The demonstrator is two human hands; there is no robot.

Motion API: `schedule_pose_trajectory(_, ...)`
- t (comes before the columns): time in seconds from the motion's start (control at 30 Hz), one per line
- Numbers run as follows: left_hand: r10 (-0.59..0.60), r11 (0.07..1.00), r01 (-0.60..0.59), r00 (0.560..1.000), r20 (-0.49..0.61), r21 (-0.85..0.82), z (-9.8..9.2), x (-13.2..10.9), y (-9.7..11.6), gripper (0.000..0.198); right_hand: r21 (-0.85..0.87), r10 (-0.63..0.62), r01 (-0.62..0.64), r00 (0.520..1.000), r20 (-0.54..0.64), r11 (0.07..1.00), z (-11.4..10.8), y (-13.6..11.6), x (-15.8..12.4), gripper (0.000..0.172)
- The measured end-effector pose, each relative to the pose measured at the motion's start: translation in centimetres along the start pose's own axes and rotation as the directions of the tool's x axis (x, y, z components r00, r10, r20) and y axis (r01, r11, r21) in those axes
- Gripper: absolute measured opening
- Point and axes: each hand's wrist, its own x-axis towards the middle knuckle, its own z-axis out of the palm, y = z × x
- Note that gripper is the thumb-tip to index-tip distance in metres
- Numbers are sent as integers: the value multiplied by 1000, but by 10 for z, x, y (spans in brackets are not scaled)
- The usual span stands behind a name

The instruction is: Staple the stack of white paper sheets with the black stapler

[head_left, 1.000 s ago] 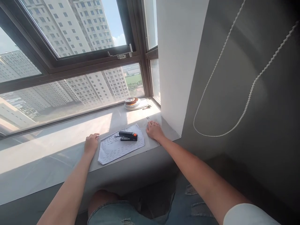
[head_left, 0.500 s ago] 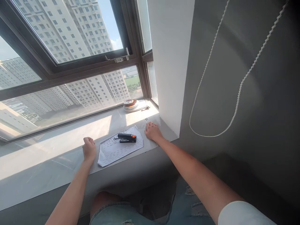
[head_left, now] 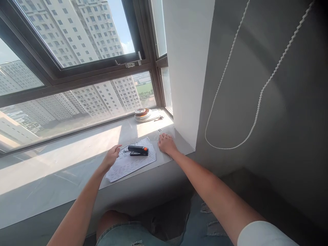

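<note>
A black stapler (head_left: 138, 150) with an orange patch at one end lies on white printed paper sheets (head_left: 130, 169) on the window sill. My left hand (head_left: 112, 156) is over the left part of the sheets, its index finger reaching toward the stapler's left end, apart from it. Nothing shows in that hand, and its fingers are partly stretched out. To the right of the sheets, my right hand (head_left: 167, 143) rests palm down on the sill with nothing visible in it. Just beyond its fingers are small thin dark strips (head_left: 159, 130), too small to name.
In the sunny window corner sits a stack of round discs or rolls (head_left: 142, 115), with a small dark chain-like object (head_left: 158, 118) beside it. A white wall column (head_left: 187, 75) bounds the sill at right. A beaded blind cord (head_left: 258, 109) hangs by the grey wall.
My left hand has moved right from beside the sheets to over them, close to the stapler, and its fingers have extended. My right hand stays where it was.
</note>
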Motion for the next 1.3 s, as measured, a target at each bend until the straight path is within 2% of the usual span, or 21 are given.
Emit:
schedule_pose_trajectory(0.07,-7,1000,8,997,79,-7,-1,0,0,66,2,1,-1,1000,2,1000,1,1,1,37)
schedule_pose_trajectory(0.13,23,1000,-25,994,106,19,1,1,3,66,3,0,0,1000,5,1000,3,1,1,37)
schedule_pose_trajectory(0.3,223,950,-242,968,113,197,4,6,10,58,3,7,-7,1000,13,1000,5,2,3,39)
schedule_pose_trajectory(0.4,280,917,-308,949,142,254,3,9,9,54,11,9,-9,1000,21,1000,4,2,3,39)
schedule_pose_trajectory(0.63,313,876,-355,934,175,326,11,12,3,33,20,0,-1,1000,26,1000,1,1,2,42)
schedule_pose_trajectory(0.8,300,851,-374,923,242,369,18,14,0,24,20,-1,1,1000,13,1000,1,1,1,41)
schedule_pose_trajectory(1.07,253,828,-329,942,221,454,23,15,-6,23,14,7,-7,1000,3,1000,5,2,2,40)
schedule_pose_trajectory(1.3,256,836,-317,947,192,448,25,15,-10,25,4,4,-4,1000,10,1000,2,1,1,40)
